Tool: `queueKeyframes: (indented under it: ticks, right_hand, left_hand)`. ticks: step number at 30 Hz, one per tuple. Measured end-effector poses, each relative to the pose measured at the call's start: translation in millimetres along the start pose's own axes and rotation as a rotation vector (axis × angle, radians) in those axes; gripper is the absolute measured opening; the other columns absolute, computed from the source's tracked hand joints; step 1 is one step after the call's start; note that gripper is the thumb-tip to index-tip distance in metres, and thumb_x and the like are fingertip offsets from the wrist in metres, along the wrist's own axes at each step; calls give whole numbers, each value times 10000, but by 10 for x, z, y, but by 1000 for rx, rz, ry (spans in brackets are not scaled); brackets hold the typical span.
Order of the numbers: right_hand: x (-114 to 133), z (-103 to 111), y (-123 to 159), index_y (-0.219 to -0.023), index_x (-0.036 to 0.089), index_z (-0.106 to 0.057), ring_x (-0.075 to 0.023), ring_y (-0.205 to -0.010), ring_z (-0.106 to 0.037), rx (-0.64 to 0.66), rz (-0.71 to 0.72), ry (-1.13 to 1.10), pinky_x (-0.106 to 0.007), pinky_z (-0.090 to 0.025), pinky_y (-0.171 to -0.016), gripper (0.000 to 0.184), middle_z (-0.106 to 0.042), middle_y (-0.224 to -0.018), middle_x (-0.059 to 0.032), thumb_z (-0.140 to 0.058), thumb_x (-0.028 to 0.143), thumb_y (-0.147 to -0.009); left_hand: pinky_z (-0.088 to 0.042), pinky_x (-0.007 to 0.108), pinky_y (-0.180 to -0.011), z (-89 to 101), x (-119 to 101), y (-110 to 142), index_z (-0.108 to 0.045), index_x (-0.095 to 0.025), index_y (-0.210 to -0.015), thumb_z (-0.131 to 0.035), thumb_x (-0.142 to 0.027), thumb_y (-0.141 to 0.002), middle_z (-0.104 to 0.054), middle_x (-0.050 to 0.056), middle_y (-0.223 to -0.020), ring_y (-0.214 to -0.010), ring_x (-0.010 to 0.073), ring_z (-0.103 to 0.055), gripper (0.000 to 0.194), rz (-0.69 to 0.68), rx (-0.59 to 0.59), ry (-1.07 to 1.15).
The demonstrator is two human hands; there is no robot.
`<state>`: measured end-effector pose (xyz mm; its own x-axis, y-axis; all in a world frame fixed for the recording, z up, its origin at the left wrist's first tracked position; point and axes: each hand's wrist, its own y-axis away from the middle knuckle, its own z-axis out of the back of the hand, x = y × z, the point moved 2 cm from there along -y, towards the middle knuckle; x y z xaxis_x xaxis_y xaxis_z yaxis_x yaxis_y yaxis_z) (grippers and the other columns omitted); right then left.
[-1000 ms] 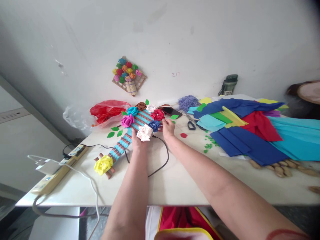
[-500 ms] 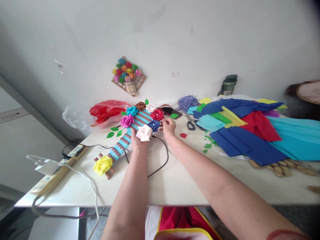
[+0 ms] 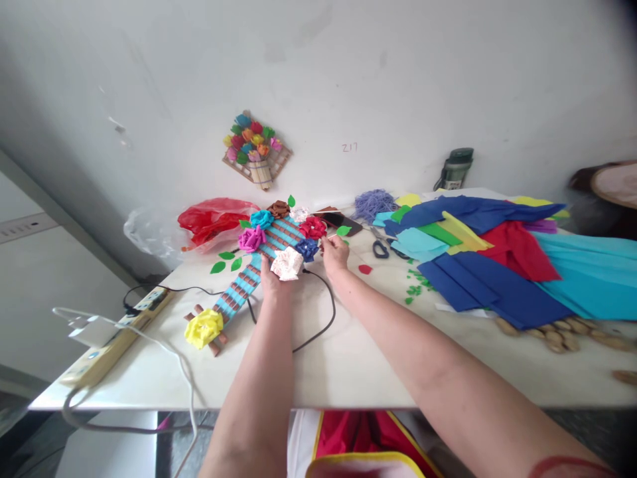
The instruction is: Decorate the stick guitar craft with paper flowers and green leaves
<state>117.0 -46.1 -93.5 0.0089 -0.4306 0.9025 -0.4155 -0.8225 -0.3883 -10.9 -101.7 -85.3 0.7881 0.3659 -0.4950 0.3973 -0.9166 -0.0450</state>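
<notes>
A guitar-shaped craft [image 3: 240,287] of blue and brown strips lies on the table, decorated with several paper flowers. My left hand [image 3: 275,282] grips its lower side at the neck, just beside the white paper flower [image 3: 287,264]. At the right edge, my right hand [image 3: 336,253] has its fingertips pinched together near the red flower [image 3: 312,228] and the dark blue flower [image 3: 307,249]. What those fingertips hold is too small to make out. A green paper leaf [image 3: 343,231] shows just beyond them. The yellow flower [image 3: 204,329] covers the neck's end.
Scissors [image 3: 381,249] and coloured paper sheets [image 3: 460,282] lie to the right, with purple shredded strands [image 3: 374,204] behind. A power strip [image 3: 114,338] with cables sits at left. A black cable [image 3: 332,312] loops below the craft. A green bottle [image 3: 454,169] stands at the back.
The craft has shifted very slightly left, and the green leaf by my right hand has moved a little left too. Both hands keep nearly the same position.
</notes>
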Motion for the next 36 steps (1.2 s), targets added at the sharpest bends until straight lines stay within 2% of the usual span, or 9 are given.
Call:
queueKeyframes:
  ticks: [5, 10, 16, 22, 28, 33, 36]
  right_hand:
    - [60, 26, 22, -515, 215, -432, -126, -541, -452, -8, -47, -13, -240, -377, -544, 225, -463, -502, 51, -521, 303, -702]
    - [10, -1, 26, -561, 216, -484, -128, -582, -504, 16, -87, -96, -227, -418, -535, 178, -502, -551, 45, -534, 310, -704]
    - [66, -11, 51, -589, 206, -477, -112, -504, -527, 71, -225, -229, -213, -426, -437, 172, -495, -531, 61, -552, 315, -698]
    - [206, 15, 75, -710, 203, -472, -122, -469, -569, 68, -365, -377, -219, -423, -379, 115, -570, -600, 48, -571, 253, -679]
    - [235, 68, 20, -744, 202, -489, -154, -467, -587, 66, -363, -377, -241, -424, -377, 133, -599, -560, 18, -533, 328, -732]
    - [226, 93, -15, -708, 199, -501, -151, -496, -607, 30, -380, -349, -228, -423, -385, 63, -612, -586, 15, -527, 256, -704]
    - [202, 79, -14, -658, 195, -496, -155, -517, -616, 23, -403, -352, -226, -427, -390, 45, -613, -586, 8, -527, 219, -680]
  left_hand:
    - [-485, 388, -882, -52, 3, 33, -562, -160, -1182, -390, -405, -898, -645, 116, -1109, -1056, 232, -597, 412, -8, 9, 1]
    - [-497, 420, -851, -22, 9, 2, -559, -159, -1188, -383, -440, -892, -656, 128, -1076, -1031, 255, -609, 444, 18, 9, 5]
    - [-488, 397, -872, -8, 6, -3, -567, -167, -1178, -393, -424, -892, -647, 120, -1105, -1055, 239, -598, 422, -4, -17, -8]
    - [-480, 407, -887, -25, -5, 0, -553, -173, -1189, -380, -413, -902, -650, 115, -1099, -1068, 237, -592, 413, -6, -3, 36]
    - [-489, 398, -870, -4, -14, -29, -560, -155, -1178, -361, -438, -902, -637, 130, -1121, -1060, 243, -597, 442, -15, -24, -10]
    - [-487, 385, -875, 12, -15, -41, -563, -178, -1173, -375, -416, -903, -633, 111, -1138, -1072, 225, -590, 406, -45, 7, -7]
    - [-488, 412, -869, 24, -8, -41, -561, -175, -1179, -382, -442, -894, -639, 120, -1119, -1062, 242, -594, 429, -14, 2, -6]
